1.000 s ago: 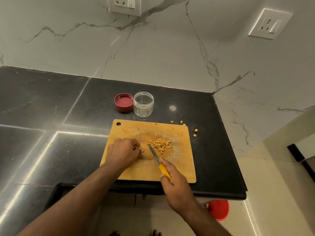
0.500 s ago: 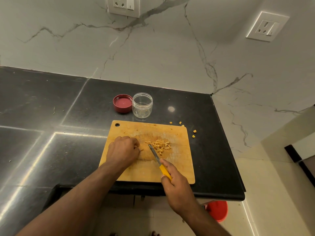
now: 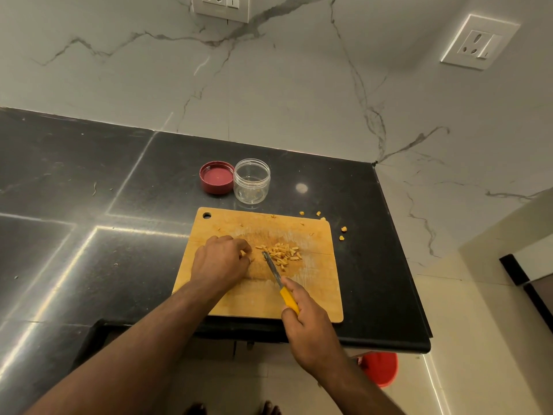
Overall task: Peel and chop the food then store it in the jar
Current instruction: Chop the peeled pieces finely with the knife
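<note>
A pile of small orange-yellow chopped pieces [image 3: 281,254] lies in the middle of a wooden cutting board [image 3: 311,298]. My left hand [image 3: 221,262] rests curled on the board just left of the pile, pinching a small bit of the food at its fingertips. My right hand [image 3: 308,322] grips the yellow handle of a knife [image 3: 276,275], whose blade tip touches the left side of the pile. A clear, open jar [image 3: 252,181] stands behind the board, with its red lid [image 3: 217,177] lying upturned to its left.
The board sits on a black stone counter [image 3: 89,235] near its front edge and right end. A few loose pieces [image 3: 343,230] lie on the counter by the board's far right corner. A red container [image 3: 380,368] stands on the floor below. Marble wall behind.
The hands and knife hold nearly the same pose; the blade tip has edged a little toward the pile. The view has shifted slightly.
</note>
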Demonstrator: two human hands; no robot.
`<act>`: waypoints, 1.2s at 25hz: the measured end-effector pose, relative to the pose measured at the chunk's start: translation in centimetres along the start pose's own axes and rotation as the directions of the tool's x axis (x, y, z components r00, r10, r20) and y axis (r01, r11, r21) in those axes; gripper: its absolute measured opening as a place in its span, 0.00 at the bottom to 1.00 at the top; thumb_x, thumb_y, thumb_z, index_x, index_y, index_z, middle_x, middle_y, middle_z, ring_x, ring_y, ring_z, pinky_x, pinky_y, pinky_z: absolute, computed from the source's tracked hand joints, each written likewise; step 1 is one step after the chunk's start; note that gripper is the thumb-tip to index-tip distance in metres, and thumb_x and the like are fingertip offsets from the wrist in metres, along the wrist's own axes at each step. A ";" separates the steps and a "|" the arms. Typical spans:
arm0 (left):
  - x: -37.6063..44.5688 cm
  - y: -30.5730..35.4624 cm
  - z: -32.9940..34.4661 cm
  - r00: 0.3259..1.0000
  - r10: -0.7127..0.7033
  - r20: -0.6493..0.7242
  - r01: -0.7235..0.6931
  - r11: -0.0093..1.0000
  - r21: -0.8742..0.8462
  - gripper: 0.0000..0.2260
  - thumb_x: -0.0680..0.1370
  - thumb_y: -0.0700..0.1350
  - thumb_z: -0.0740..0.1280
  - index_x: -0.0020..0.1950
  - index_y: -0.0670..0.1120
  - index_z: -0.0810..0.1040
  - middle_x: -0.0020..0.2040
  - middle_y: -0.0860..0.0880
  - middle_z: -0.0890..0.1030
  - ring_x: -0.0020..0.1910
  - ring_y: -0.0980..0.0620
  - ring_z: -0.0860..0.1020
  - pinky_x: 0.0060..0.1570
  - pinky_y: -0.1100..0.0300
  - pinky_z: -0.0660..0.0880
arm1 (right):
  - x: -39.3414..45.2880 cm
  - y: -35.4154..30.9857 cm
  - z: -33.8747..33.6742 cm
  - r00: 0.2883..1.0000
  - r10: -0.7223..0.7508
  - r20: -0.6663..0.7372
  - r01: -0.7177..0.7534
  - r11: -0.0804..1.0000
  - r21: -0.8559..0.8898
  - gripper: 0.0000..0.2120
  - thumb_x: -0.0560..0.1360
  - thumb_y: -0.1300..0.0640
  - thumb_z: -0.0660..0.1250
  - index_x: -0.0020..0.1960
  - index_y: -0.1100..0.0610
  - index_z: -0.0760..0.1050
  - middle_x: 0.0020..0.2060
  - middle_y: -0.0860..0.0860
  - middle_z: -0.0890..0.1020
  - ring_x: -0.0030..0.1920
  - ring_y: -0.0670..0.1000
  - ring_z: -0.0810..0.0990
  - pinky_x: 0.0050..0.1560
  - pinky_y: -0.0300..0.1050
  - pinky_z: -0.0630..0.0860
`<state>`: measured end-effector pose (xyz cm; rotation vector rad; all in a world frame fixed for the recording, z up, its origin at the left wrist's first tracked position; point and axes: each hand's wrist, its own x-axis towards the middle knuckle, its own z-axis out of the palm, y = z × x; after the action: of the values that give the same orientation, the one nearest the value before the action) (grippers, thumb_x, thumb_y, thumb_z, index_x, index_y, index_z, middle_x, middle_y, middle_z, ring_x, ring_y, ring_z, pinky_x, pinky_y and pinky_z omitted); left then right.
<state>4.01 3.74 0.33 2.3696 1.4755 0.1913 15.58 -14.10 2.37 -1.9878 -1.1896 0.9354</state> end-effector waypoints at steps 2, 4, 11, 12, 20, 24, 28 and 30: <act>0.0 -0.1 0.1 1.000 -0.004 0.001 0.004 1.000 -0.011 0.12 0.79 0.56 0.66 0.62 0.58 0.80 0.53 0.55 0.81 0.53 0.53 0.74 0.48 0.56 0.75 | 0.0 0.0 0.0 1.000 -0.006 0.003 0.006 1.000 0.001 0.24 0.82 0.58 0.57 0.76 0.43 0.61 0.62 0.43 0.74 0.44 0.42 0.77 0.38 0.34 0.71; 0.1 -0.2 0.1 1.000 -0.010 0.000 0.010 1.000 -0.022 0.12 0.79 0.56 0.66 0.61 0.58 0.81 0.52 0.55 0.81 0.53 0.53 0.74 0.48 0.56 0.75 | 0.0 0.0 0.1 1.000 -0.020 0.003 0.020 1.000 -0.017 0.24 0.82 0.57 0.57 0.77 0.43 0.61 0.65 0.43 0.73 0.48 0.41 0.76 0.41 0.32 0.71; 0.0 -0.1 0.2 0.999 -0.011 -0.032 0.010 0.999 -0.041 0.12 0.79 0.56 0.68 0.60 0.55 0.82 0.53 0.55 0.82 0.54 0.54 0.74 0.47 0.58 0.74 | 0.1 -0.2 0.2 0.997 -0.078 0.010 0.079 0.988 -0.133 0.25 0.83 0.57 0.54 0.78 0.47 0.57 0.73 0.43 0.66 0.66 0.37 0.65 0.69 0.34 0.64; 0.0 -0.1 0.2 1.000 -0.010 -0.027 0.009 0.999 -0.040 0.13 0.79 0.56 0.68 0.61 0.55 0.82 0.54 0.55 0.82 0.54 0.54 0.74 0.47 0.58 0.74 | 0.1 -0.2 0.3 0.997 -0.078 0.009 0.079 0.988 -0.135 0.25 0.83 0.56 0.54 0.78 0.46 0.57 0.74 0.43 0.66 0.66 0.39 0.67 0.69 0.37 0.67; -0.2 -0.2 0.1 0.999 -0.026 -0.037 0.023 0.997 -0.076 0.11 0.78 0.53 0.69 0.58 0.53 0.84 0.54 0.56 0.83 0.54 0.53 0.74 0.49 0.56 0.75 | 0.4 -0.4 0.9 0.992 -0.124 0.014 0.124 0.968 -0.216 0.24 0.83 0.56 0.54 0.79 0.48 0.57 0.71 0.44 0.68 0.63 0.36 0.64 0.63 0.28 0.61; -0.3 -0.2 0.1 0.999 -0.038 -0.029 0.035 0.994 -0.101 0.10 0.78 0.53 0.69 0.57 0.53 0.84 0.53 0.55 0.83 0.54 0.52 0.74 0.50 0.54 0.76 | 1.1 -0.9 1.5 0.988 -0.145 0.051 0.153 0.954 -0.258 0.25 0.83 0.58 0.53 0.79 0.50 0.56 0.72 0.48 0.69 0.68 0.43 0.67 0.65 0.31 0.62; -0.3 -0.2 0.1 0.999 -0.031 -0.013 0.030 0.995 -0.092 0.09 0.78 0.53 0.69 0.56 0.54 0.85 0.52 0.55 0.83 0.53 0.52 0.74 0.49 0.53 0.77 | 1.5 -1.4 1.8 0.986 -0.156 0.061 0.167 0.934 -0.315 0.25 0.83 0.57 0.53 0.79 0.50 0.56 0.70 0.50 0.70 0.66 0.47 0.69 0.66 0.38 0.67; -0.2 -0.2 0.1 0.999 -0.039 -0.005 0.038 0.995 -0.093 0.09 0.78 0.53 0.69 0.56 0.54 0.85 0.52 0.55 0.83 0.53 0.52 0.74 0.49 0.52 0.77 | 1.6 -1.7 1.9 0.987 -0.145 0.073 0.161 0.925 -0.343 0.24 0.83 0.57 0.52 0.79 0.50 0.55 0.68 0.51 0.71 0.64 0.49 0.72 0.64 0.43 0.70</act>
<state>3.77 3.59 0.22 2.2678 1.4808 0.2527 13.75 -11.69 2.28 -2.1114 -1.6042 0.7327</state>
